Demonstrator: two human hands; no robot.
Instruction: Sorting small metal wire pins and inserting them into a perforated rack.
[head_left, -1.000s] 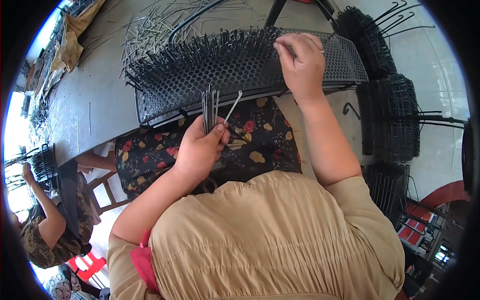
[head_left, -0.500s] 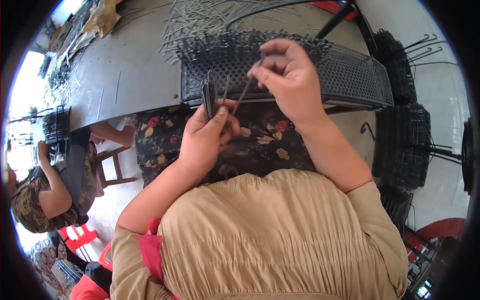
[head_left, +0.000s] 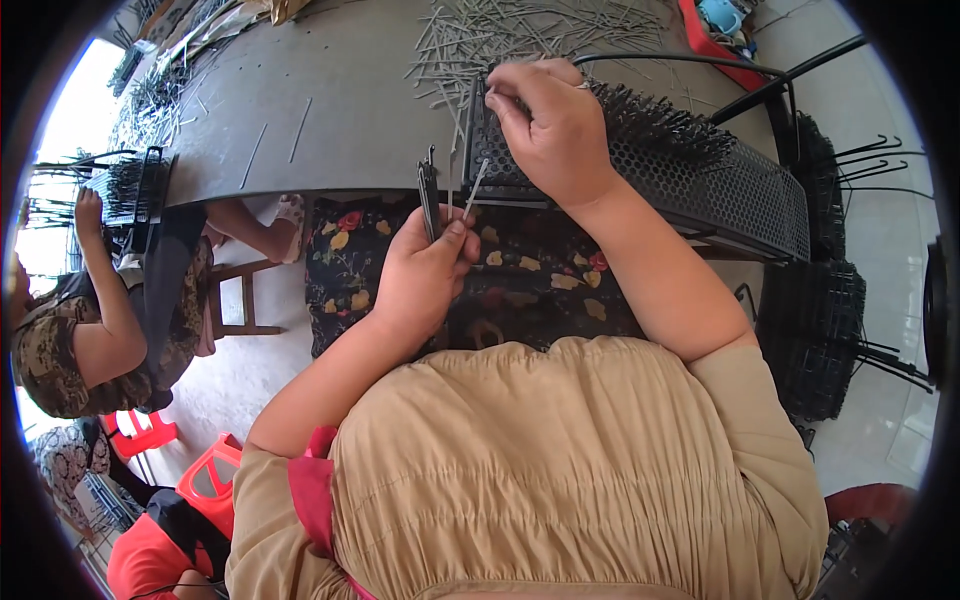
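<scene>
My left hand (head_left: 430, 265) is closed around a small bundle of dark thin metal pieces (head_left: 429, 195), which stand up from the fist. Two thin grey rods (head_left: 478, 185) also rise between its thumb and fingers. Up and to the right, my right hand (head_left: 555, 130) has thumb and fingertips pinched together over the left end of a black perforated-metal tray (head_left: 700, 205). What that pinch holds, if anything, I cannot make out. Many dark metal pieces (head_left: 665, 125) bristle upright in the tray, partly hidden behind my right hand.
Loose grey rods (head_left: 500, 40) lie heaped on the grey table (head_left: 330, 60) behind the tray. Black metal racks (head_left: 815, 330) stand on the right. At the left another person (head_left: 90, 330) works by a second rack (head_left: 130, 190). Red stools (head_left: 215, 480) are lower left.
My right hand has moved from a long rod by my left hand to the tray's left end. That rod now stands in my left hand. The whole view has shifted slightly.
</scene>
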